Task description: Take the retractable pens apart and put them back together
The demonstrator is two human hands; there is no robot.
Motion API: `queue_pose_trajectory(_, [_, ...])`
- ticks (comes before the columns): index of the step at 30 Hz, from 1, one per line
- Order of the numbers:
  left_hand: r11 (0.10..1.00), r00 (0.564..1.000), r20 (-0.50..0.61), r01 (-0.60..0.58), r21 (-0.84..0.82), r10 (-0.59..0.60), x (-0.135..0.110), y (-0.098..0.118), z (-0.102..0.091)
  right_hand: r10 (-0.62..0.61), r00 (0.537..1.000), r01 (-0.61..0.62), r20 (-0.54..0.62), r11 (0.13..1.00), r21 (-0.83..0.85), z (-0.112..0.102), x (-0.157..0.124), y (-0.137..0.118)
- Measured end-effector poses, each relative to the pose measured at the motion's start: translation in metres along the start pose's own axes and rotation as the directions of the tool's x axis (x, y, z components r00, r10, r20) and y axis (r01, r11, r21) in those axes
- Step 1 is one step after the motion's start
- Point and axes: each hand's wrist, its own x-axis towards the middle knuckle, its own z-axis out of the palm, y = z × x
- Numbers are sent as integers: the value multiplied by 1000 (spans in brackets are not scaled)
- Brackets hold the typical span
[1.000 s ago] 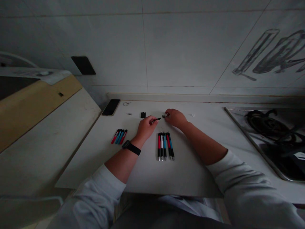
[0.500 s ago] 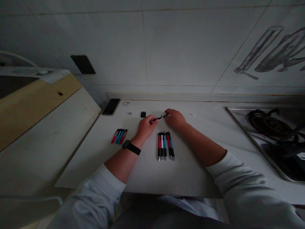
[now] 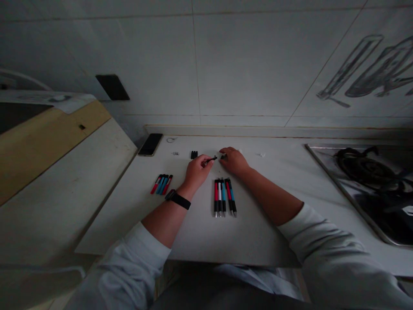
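Observation:
My left hand (image 3: 198, 168), with a dark band on the wrist, pinches a small black pen part (image 3: 211, 159) that points right and has a short prong at its tip. Close by on the right, my right hand (image 3: 235, 160) rests low over the counter, fingers curled down at small dark pieces (image 3: 223, 156); what sits between its fingertips is mostly hidden. Below the hands lie several assembled pens (image 3: 220, 198) in red, white and blue with black grips. Shorter red and blue pen barrels (image 3: 161, 184) lie left of my left wrist.
Small black grips (image 3: 194, 155), little springs (image 3: 175, 153) and a ring (image 3: 171, 140) lie along the back. A phone (image 3: 150, 144) is at the back left. Small whitish bits (image 3: 261, 154) lie right of my hands. A gas stove (image 3: 364, 181) borders the right side.
My right hand has shifted slightly left, its fingertips now closer over the small dark pieces. The black part in my left hand has moved slightly left. The laid-out pens have not moved.

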Motion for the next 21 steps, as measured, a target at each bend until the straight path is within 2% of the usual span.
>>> queue_pose_trajectory(8, [999, 997, -76, -13, -35, 10, 2, 3, -4, -88, 996, 87, 29, 996, 31, 4, 8, 1])
queue_pose_trajectory(14, [999, 997, -82, 7, -44, -10, 2, 1, -4, -59, 996, 61, 73, 998, -21, -5, 9, 2])
queue_pose_trajectory(18, [998, 995, -96, -11, -66, 5, 3, 1, -5, -63, 996, 63, 56, 998, -4, -2, 11, 1])
queue_pose_trajectory(21, [997, 994, -107, -22, -78, 14, 4, 0, -5, -122, 992, 122, 29, 993, 10, 4, 14, 3])
